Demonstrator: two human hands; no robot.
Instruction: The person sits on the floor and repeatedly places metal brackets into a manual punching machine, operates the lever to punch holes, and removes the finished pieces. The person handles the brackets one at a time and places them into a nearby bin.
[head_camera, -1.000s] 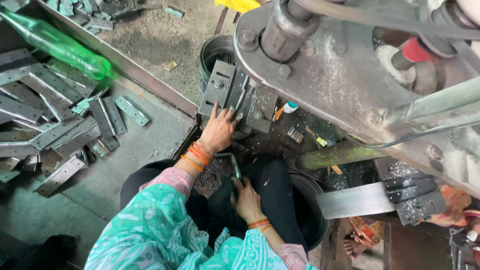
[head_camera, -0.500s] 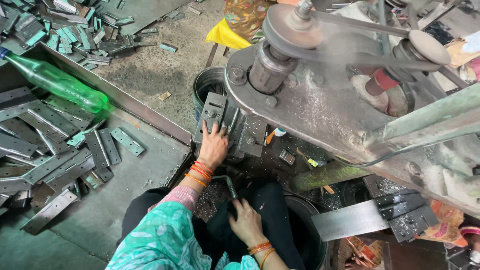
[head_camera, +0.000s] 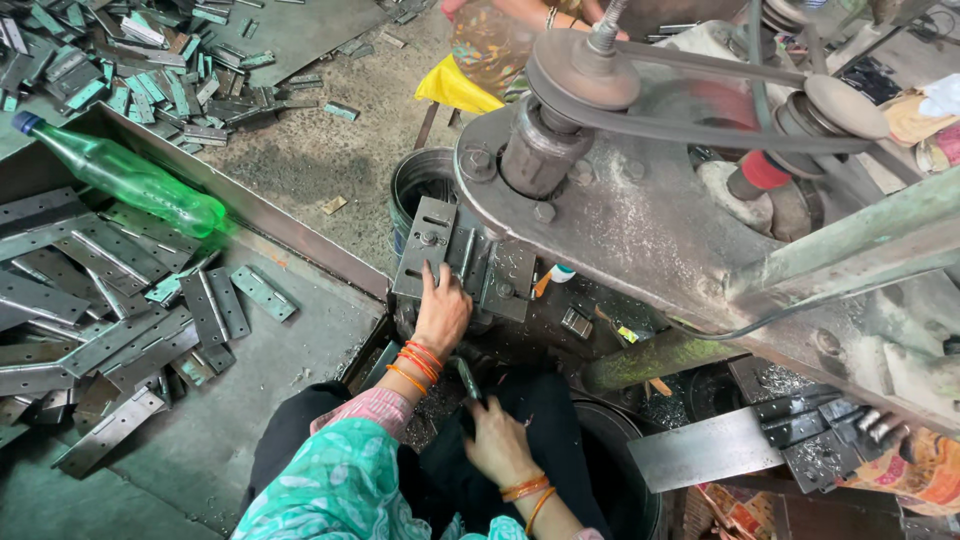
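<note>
Two hands busy: left hand (head_camera: 441, 312) presses flat on the die block (head_camera: 462, 262) under the press; right hand (head_camera: 497, 440) is clamped on a thin tool (head_camera: 468, 381). Likely stiff, light steel; grip the handle end.

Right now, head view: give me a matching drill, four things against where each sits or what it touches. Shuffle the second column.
Things:
1. left hand
2. right hand
3. green plastic bottle
4. yellow cloth

Places:
A. lying on its side along the edge of the metal tray, blue cap at the far left
B. low in the lap, gripping a dark thin tool
C. top centre, behind the round pulley
D. flat against the grey slotted die block of the press

Pairs: 1-D, 2-B, 3-A, 4-C
</note>
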